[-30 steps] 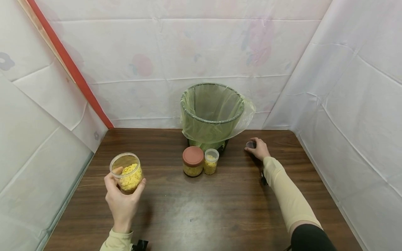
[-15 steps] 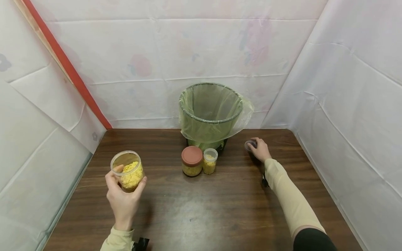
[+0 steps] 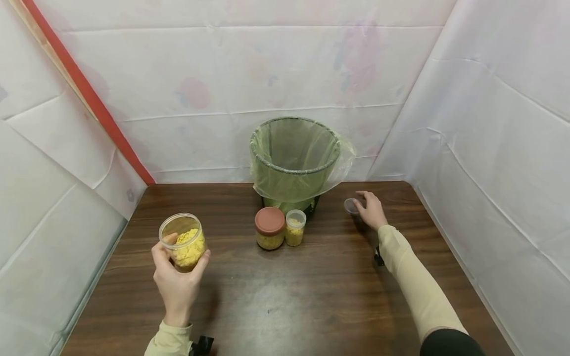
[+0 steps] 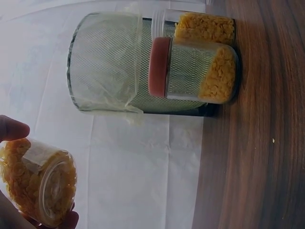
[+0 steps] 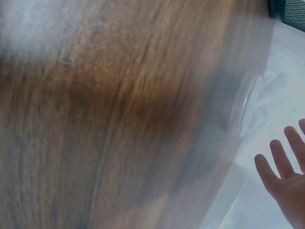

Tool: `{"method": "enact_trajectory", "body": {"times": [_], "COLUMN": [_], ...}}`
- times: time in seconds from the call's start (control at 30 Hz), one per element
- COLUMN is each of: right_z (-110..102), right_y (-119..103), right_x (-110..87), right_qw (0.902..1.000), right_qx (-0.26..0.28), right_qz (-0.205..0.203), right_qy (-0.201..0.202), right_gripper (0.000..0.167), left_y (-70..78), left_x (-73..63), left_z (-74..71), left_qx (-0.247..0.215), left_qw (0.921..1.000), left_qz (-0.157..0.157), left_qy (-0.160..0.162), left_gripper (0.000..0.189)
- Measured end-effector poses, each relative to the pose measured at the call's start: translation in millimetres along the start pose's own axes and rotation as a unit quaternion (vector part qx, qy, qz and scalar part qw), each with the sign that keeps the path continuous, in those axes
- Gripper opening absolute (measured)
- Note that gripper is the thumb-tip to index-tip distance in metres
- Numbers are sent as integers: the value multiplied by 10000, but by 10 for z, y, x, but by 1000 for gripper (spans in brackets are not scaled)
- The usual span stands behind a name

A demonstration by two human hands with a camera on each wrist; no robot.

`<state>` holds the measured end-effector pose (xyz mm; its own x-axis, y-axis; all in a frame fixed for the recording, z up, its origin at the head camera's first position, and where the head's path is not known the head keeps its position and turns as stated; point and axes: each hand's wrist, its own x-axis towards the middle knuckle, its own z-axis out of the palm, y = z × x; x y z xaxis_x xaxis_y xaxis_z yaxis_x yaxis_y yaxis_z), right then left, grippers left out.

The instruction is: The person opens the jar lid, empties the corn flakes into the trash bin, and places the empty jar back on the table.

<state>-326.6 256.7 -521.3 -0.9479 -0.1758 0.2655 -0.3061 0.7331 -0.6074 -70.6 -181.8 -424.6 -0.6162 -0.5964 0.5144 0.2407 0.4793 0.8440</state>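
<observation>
In the head view my left hand [image 3: 178, 287] grips an uncapped clear jar [image 3: 189, 252] part full of yellow flakes, held tilted above the table. The left wrist view shows the same jar [image 4: 40, 181] from its base, fingers around it. Far right on the table lies a small round clear lid [image 3: 351, 206]. My right hand [image 3: 370, 210] is just beside it, and in the right wrist view its fingers [image 5: 281, 160] are spread and apart from the lid [image 5: 245, 105]. Near the middle stand a red-brown-lidded jar [image 3: 270, 228] and a slimmer jar [image 3: 295, 228], both holding yellow flakes.
Behind the jars stands a mesh bin [image 3: 294, 163] lined with a pale green bag that flares out on its right. White sheeting [image 3: 200, 64] walls the back and sides of the brown wooden table [image 3: 267, 296].
My right hand has loosened its fingers from the clear lid and drawn slightly right, leaving it on the table. The left hand still holds its jar; the head view has shifted slightly.
</observation>
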Motion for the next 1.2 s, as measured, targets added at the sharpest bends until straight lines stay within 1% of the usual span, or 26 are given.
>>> {"method": "enact_trajectory", "body": {"times": [0.1, 0.2, 0.3, 0.57, 0.8, 1.03, 1.2], "right_z": [-27, -61, -98, -210, -312, -421, -491], "right_y": [-40, -92, -139, -283, -468, -708, -891], "right_x": [-10, -25, -48, -121, -151, -202, -234], "right_qw": [9994, 9978, 9969, 9937, 9875, 9821, 9795], "right_qx": [155, 345, 430, 552, 690, 740, 809], "right_qz": [-156, -200, -223, -442, -785, -1158, -1354], "right_qy": [278, 520, 623, 873, 1183, 1291, 1256], "right_gripper": [36, 32, 31, 30, 28, 24, 23], "left_y": [60, 89, 114, 194, 244, 287, 338], "left_x": [7, 18, 22, 57, 111, 174, 235], "left_z": [11, 25, 40, 61, 101, 182, 245], "left_qx": [-90, -155, -184, -173, -175, -357, -438], "left_qw": [10000, 9999, 9998, 9998, 9997, 9990, 9985], "left_qz": [-4, -14, -4, 82, 154, 246, 315], "left_qy": [-37, -59, -54, -2, 43, -55, -121], "left_gripper": [72, 71, 70, 67, 67, 67, 66]}}
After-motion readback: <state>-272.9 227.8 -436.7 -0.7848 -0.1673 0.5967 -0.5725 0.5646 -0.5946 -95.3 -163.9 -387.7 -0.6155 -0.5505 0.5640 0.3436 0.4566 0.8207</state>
